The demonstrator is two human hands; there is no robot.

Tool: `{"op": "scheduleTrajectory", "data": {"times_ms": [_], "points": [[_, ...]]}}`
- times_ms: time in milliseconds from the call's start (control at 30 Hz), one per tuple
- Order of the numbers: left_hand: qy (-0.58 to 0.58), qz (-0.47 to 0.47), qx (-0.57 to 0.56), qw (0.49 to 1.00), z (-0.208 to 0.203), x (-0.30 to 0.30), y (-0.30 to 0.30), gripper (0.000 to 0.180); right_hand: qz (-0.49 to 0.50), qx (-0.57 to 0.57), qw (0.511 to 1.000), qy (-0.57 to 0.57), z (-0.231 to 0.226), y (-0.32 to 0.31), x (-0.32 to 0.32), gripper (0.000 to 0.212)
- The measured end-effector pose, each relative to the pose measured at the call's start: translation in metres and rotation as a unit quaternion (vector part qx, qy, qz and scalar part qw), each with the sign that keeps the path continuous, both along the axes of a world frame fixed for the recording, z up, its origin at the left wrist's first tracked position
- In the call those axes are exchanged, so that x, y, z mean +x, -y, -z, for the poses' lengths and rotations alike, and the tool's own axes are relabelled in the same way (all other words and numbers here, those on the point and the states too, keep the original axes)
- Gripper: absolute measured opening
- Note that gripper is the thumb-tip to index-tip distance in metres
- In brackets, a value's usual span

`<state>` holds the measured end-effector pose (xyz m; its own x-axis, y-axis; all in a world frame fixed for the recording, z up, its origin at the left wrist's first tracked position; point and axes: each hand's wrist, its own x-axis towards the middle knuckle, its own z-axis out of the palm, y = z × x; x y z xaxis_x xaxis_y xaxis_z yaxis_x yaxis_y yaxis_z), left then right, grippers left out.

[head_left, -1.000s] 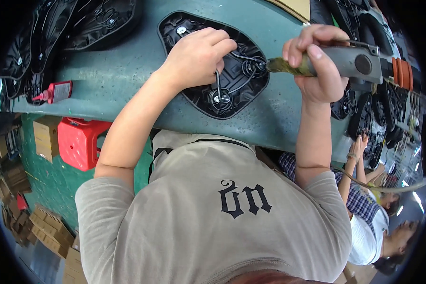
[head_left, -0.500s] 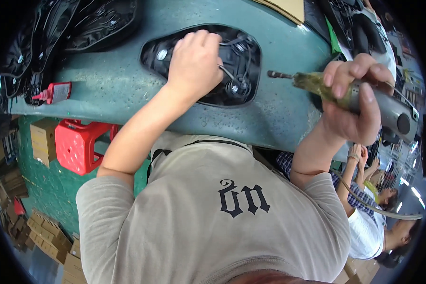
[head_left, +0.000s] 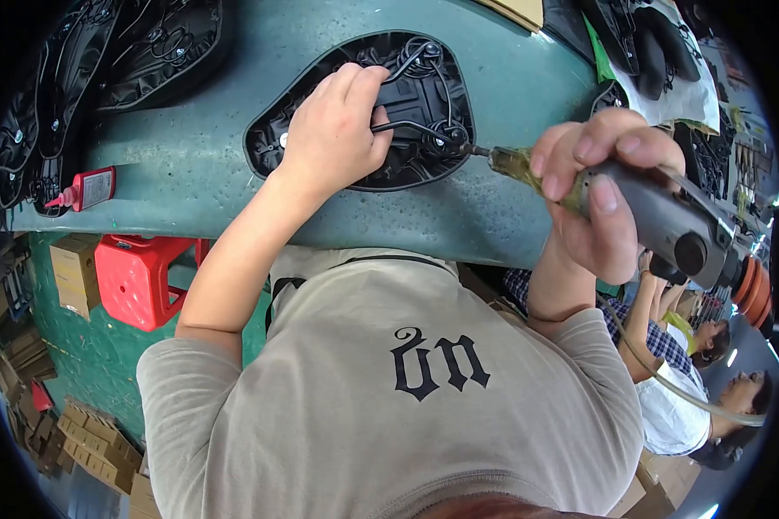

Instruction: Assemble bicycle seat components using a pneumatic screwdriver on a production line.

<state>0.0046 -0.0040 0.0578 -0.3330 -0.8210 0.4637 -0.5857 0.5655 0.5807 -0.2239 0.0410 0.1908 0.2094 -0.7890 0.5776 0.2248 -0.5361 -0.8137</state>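
Gripping, L: L hand (head_left: 333, 134) had fingers curled shut on a dark bent rod (head_left: 417, 127); tips hidden underneath, so exact pinch can't be told.
Gripping, R: R hand (head_left: 610, 195) was wrapped round the grey driver (head_left: 666, 221), nose up-left, body slanting down-right.
Bit: the bit (head_left: 479, 151) pointed L, its tip at or just beside the fastener (head_left: 456, 136) at the rod's R end; contact unclear.
Panel: black panel (head_left: 407, 105) lay under L hand & L of R hand, long axis approx. L–R, narrower end L. L hand was nearer, right over it; R hand sat off its R edge, w/ only the bit reaching in.
Table: green table (head_left: 208, 151) also held a red bottle (head_left: 93, 188), L, nr front edge; more blk parts (head_left: 169, 60) far L.
Floor: red stool (head_left: 134, 290) stood beside a carton (head_left: 76, 272).
R side: co-worker's arm (head_left: 639, 324) showed past the driver.
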Motion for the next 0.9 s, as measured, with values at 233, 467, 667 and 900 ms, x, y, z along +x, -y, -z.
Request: {"op": "scheduleTrajectory", "data": {"times_ms": [233, 467, 667, 900], "points": [[-0.017, -0.003, -0.019, 1.0, 0.001, 0.0, 0.002, 0.044, 0.029, 0.045, 0.999, -0.001, 0.015, 0.001, 0.012, 0.032], [-0.015, -0.008, -0.018, 1.0, 0.007, 0.0, 0.004, 0.048, -0.012, 0.079, 0.997, -0.009, 0.024, 0.005, 0.024, 0.026], [-0.018, -0.011, 0.004, 1.0, 0.004, 0.0, 0.003, 0.044, -0.013, 0.023, 0.999, -0.046, 0.032, 0.009, 0.022, 0.025], [-0.023, -0.015, -0.012, 1.0, 0.005, 0.002, 0.0, 0.048, 0.01, -0.004, 0.998, -0.056, 0.037, 0.006, 0.029, 0.032]]}}
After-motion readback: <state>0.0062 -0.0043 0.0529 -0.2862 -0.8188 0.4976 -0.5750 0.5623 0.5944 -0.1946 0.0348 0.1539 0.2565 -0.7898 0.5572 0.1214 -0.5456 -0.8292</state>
